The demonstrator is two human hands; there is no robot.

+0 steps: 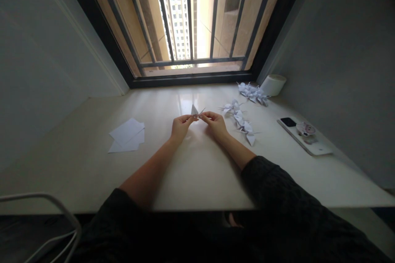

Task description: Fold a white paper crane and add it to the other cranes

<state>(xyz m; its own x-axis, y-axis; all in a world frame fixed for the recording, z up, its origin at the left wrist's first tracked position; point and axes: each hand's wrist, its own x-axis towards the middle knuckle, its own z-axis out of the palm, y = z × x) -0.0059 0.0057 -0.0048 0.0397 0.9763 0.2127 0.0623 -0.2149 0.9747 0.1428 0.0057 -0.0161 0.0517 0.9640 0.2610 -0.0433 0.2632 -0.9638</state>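
Between my two hands is a small white folded paper crane, held just above the pale sill. My left hand pinches it from the left with thumb and fingertips. From the right, my right hand pinches it near a thin pointed end that sticks up. The lower part of the crane is hidden by my fingers. To the right of my right hand lies a row of folded paper cranes. Several flat white paper sheets overlap on the left.
A second heap of paper cranes sits by a white cup at the back right. A phone lies on the right of the sill. A barred window is behind; a white cable loops at lower left.
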